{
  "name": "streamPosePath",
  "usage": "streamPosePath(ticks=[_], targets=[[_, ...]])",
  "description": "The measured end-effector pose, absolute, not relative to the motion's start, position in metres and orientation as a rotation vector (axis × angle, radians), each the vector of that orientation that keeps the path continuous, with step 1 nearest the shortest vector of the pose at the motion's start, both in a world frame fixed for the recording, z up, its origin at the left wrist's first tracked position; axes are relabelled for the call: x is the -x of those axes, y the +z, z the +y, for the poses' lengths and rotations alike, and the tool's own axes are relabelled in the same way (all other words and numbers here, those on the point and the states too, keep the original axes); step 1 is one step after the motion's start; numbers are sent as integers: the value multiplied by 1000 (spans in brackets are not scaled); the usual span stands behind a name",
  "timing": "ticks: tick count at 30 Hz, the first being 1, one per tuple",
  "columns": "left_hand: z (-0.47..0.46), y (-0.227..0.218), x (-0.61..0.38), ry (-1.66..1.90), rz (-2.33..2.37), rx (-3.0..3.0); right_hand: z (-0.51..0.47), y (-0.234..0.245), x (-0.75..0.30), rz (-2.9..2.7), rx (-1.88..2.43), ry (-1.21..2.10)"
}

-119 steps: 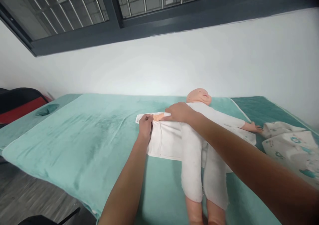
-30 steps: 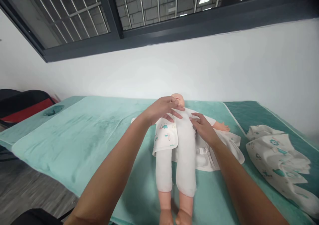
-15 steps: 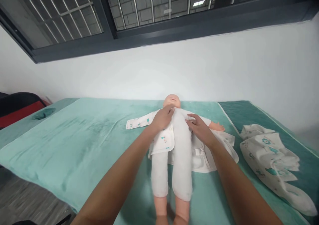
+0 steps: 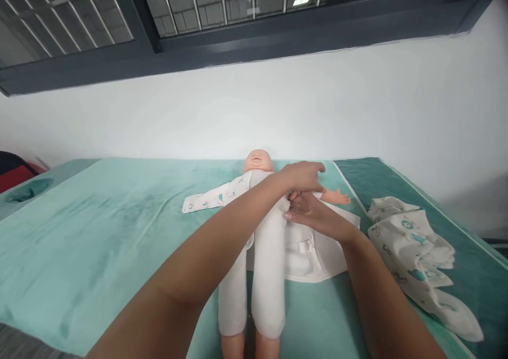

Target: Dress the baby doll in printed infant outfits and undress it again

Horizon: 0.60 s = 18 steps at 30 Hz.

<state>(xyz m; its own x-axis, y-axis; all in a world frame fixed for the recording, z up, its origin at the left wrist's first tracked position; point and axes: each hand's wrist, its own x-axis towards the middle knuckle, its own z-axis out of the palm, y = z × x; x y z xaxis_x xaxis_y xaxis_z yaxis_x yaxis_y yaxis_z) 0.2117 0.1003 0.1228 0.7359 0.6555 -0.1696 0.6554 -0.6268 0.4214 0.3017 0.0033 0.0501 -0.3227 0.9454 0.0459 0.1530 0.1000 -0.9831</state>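
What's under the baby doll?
An open white garment lies spread under the doll, its printed sleeve sticking out sideways, and below that is a teal blanket. What is right beneath the doll's back is covered. The left hand and right hand hide its chest.

A mint-green blanket (image 4: 99, 232) covers the table. At 3 o'clock a crumpled printed cloth (image 4: 413, 253) lies on a darker green cover (image 4: 480, 263). At 12 o'clock, a barred window (image 4: 238, 4) stands above the white wall (image 4: 278, 105).
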Motion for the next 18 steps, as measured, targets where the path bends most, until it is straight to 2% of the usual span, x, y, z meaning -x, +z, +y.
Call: streamPosePath(ticks=[4, 7, 13, 18], targets=[[108, 118, -220, -440, 982, -2451, 2, 50, -311, -1794, 1094, 1316], [111, 113, -216, -567, 999, -2603, 0, 53, -315, -1902, 1087, 1287], [107, 106, -198, -201, 1046, -2769, 11, 43, -346, -1703, 1212, 1254], [101, 111, -187, -100, 1090, -2800, 34, 18, -372, -1532, 1851, 770]])
